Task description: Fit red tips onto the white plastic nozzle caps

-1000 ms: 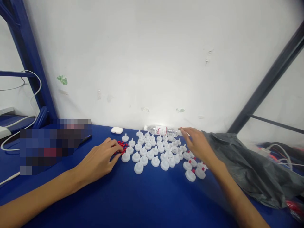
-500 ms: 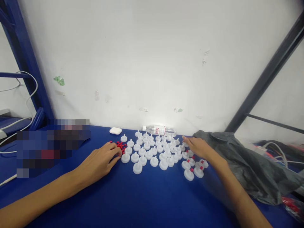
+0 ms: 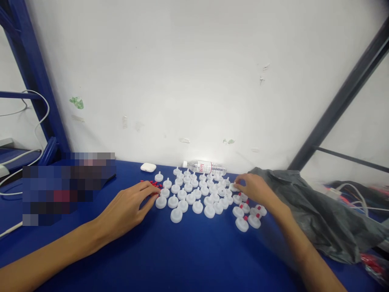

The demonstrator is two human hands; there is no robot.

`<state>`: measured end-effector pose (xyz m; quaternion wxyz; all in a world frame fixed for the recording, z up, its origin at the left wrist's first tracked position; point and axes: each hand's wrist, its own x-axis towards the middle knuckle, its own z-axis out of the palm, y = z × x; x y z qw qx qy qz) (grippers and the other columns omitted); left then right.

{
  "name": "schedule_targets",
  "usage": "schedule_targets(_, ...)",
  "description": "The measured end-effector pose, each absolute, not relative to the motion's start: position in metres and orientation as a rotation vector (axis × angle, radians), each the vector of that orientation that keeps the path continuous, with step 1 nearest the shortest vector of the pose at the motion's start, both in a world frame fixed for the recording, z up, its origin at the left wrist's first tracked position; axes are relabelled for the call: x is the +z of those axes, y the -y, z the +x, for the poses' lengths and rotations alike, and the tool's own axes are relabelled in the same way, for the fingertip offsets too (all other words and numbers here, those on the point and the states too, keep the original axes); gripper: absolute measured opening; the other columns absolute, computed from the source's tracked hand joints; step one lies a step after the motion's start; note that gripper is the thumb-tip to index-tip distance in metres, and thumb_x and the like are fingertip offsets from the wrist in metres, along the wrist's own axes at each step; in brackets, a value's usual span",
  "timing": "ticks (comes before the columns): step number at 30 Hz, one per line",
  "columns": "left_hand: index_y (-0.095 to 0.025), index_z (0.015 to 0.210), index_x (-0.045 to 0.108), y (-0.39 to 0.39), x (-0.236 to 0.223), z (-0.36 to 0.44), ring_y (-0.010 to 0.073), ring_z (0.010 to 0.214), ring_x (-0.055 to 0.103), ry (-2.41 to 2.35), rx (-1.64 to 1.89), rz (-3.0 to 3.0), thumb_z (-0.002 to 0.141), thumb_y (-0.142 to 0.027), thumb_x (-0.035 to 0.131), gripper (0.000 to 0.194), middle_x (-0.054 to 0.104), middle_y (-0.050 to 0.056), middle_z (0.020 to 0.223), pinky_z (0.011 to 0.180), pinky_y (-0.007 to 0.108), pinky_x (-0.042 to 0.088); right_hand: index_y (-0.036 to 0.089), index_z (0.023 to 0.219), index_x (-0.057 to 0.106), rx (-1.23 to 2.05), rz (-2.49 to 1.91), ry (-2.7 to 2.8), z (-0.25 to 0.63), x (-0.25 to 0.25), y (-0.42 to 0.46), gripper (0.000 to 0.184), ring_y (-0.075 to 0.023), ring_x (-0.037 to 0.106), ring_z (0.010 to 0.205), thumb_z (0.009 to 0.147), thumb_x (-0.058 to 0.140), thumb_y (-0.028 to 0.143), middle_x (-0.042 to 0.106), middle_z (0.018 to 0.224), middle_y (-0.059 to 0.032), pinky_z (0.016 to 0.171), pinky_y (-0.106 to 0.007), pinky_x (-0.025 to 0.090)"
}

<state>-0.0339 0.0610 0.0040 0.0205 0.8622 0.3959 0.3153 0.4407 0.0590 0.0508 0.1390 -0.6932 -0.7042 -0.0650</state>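
Note:
My left hand [image 3: 130,207] is at the left edge of a group of white plastic caps with thin spouts [image 3: 197,207]. Its thumb and fingertips come together beside a small pile of red tips [image 3: 156,184]; whatever is between them is too small to make out. On the other side, my right hand [image 3: 255,190] has its fingers closed at the spout of a white spouted cap [image 3: 233,187], which stands at the group's right edge. Just below that hand, several white caps with red tips fitted [image 3: 242,224] lie tilted on the blue surface [image 3: 182,255].
A clear bottle [image 3: 205,166] lies along the wall behind the caps, with a white case [image 3: 148,167] to its left. Dark grey plastic sheeting [image 3: 316,215] is spread beside my right arm. Blue metal posts [image 3: 39,77] rise at the left, and a blurred-out area [image 3: 60,194] lies there.
My right hand's fingers have bent down and closed at a white cap's spout. The left hand has shifted slightly right, its fingertips moving from the red pile toward the nearest white caps.

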Motion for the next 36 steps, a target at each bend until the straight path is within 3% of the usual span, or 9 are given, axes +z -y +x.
schedule_targets(5,-0.029,0.111,0.083,-0.061,0.004,-0.032,0.0247,0.084,0.080,-1.177,1.090,2.610,0.118,-0.050,0.054,0.036,0.085,0.001,0.097,0.087,0.038,0.068,0.024,0.115,0.074,-0.211,-1.767,1.993,0.422,0.063,-0.049,0.022,-0.0282,0.083,0.086,0.114,0.054,0.033,0.088,0.102,-0.0087,0.079,-0.038,0.062)
schedule_targets(8,-0.028,0.111,0.083,-0.057,0.005,-0.030,0.0237,0.090,0.083,-1.104,1.171,2.576,0.118,-0.049,0.057,0.035,0.089,0.002,0.101,0.088,0.036,0.068,0.026,0.120,0.073,-0.202,-1.504,2.083,0.393,0.062,-0.040,0.021,-0.0304,0.086,0.098,0.119,0.056,0.038,0.088,0.110,-0.0093,0.084,-0.041,0.067)
schedule_targets(11,-0.028,0.113,0.084,-0.047,0.006,-0.026,0.0175,0.071,0.077,-1.037,1.242,2.549,0.118,-0.044,0.059,0.030,0.092,0.001,0.103,0.069,0.028,0.064,0.027,0.128,0.073,-0.203,-1.198,2.190,0.352,0.051,-0.029,0.021,-0.0330,0.086,0.111,0.122,0.062,0.044,0.087,0.122,-0.0108,0.095,-0.048,0.071)
schedule_targets(15,-0.030,0.116,0.085,-0.031,0.008,-0.019,0.0120,0.051,0.063,-0.908,1.310,2.497,0.117,-0.039,0.066,0.021,0.093,0.000,0.101,0.052,0.025,0.055,0.028,0.122,0.069,-0.209,-0.860,2.281,0.297,0.033,-0.011,0.028,-0.0272,0.084,0.092,0.118,0.077,0.055,0.086,0.107,-0.0046,0.085,-0.042,0.071)
schedule_targets(20,-0.033,0.114,0.086,-0.019,0.009,-0.011,0.0132,0.057,0.070,-0.707,1.254,2.413,0.118,-0.035,0.069,0.017,0.090,-0.003,0.095,0.055,0.024,0.057,0.027,0.111,0.060,-0.297,-0.602,2.270,0.266,0.023,0.001,0.033,-0.0188,0.076,0.078,0.122,0.069,0.057,0.081,0.093,0.0012,0.079,-0.034,0.063)
schedule_targets(24,-0.037,0.117,0.085,-0.015,0.005,-0.007,0.0145,0.065,0.077,-0.610,1.260,2.384,0.118,-0.031,0.069,0.016,0.090,-0.004,0.096,0.053,0.023,0.056,0.027,0.110,0.060,-0.265,-0.622,2.296,0.267,0.022,0.002,0.032,-0.0167,0.077,0.078,0.120,0.075,0.054,0.083,0.096,0.0020,0.078,-0.031,0.059)
schedule_targets(31,-0.037,0.123,0.081,-0.009,0.012,-0.006,0.0137,0.062,0.076,-0.571,1.337,2.465,0.121,-0.031,0.070,0.013,0.091,-0.003,0.098,0.050,0.023,0.054,0.028,0.110,0.057,-0.261,-0.643,2.316,0.267,0.026,0.008,0.032,-0.0154,0.076,0.073,0.124,0.067,0.055,0.083,0.097,0.0038,0.070,-0.031,0.057)
schedule_targets(36,-0.034,0.122,0.080,-0.012,0.011,-0.005,0.0121,0.064,0.079,-0.536,1.361,2.490,0.123,-0.033,0.067,0.013,0.091,-0.003,0.099,0.050,0.020,0.055,0.028,0.111,0.059,-0.222,-0.638,2.341,0.265,0.026,0.007,0.030,-0.0153,0.079,0.081,0.123,0.069,0.053,0.083,0.100,0.0031,0.076,-0.031,0.062)
